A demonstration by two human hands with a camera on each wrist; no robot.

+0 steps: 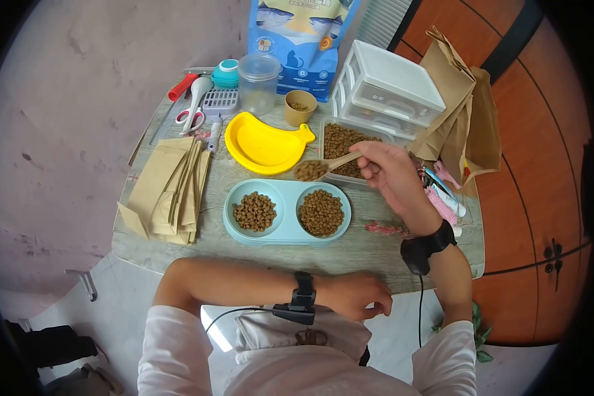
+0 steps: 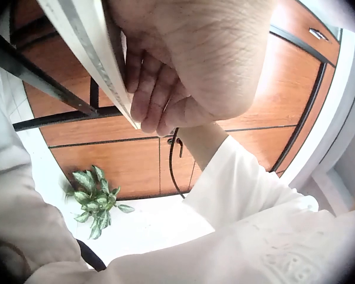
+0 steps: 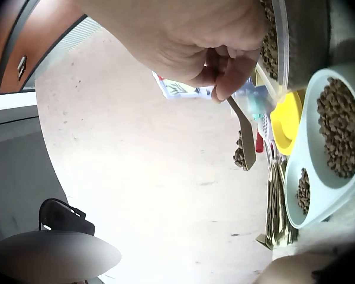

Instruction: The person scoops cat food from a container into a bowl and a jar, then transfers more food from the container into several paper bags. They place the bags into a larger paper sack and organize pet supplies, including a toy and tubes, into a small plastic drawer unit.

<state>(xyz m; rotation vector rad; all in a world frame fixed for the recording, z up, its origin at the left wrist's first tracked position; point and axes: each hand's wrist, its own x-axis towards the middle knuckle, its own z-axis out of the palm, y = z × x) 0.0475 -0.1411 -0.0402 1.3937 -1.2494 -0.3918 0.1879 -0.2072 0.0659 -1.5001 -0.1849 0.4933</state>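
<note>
My right hand [image 1: 392, 173] pinches the handle of a wooden spoon [image 1: 342, 160] loaded with brown kibble [image 3: 239, 151]. The spoon's bowl hangs between the yellow dish and the light blue double bowl [image 1: 288, 237], beside the clear container of kibble [image 1: 342, 141]. Both sides of the double bowl hold kibble; the right side [image 1: 321, 212] looks fuller than the left [image 1: 255, 211]. My left hand [image 1: 355, 295] lies at the table's front edge, its fingers loosely bent and holding nothing. In the left wrist view, the left hand [image 2: 192, 59] is against the table edge.
A yellow banana-shaped dish [image 1: 264, 146] lies behind the bowl. Folded paper bags [image 1: 168, 191] are at left. A paper cup [image 1: 299, 109], clear jar [image 1: 258, 86], blue food bag [image 1: 303, 59] and white drawers [image 1: 389, 86] stand at the back. Scissors [image 1: 191, 119] and a brown bag [image 1: 452, 112] flank them.
</note>
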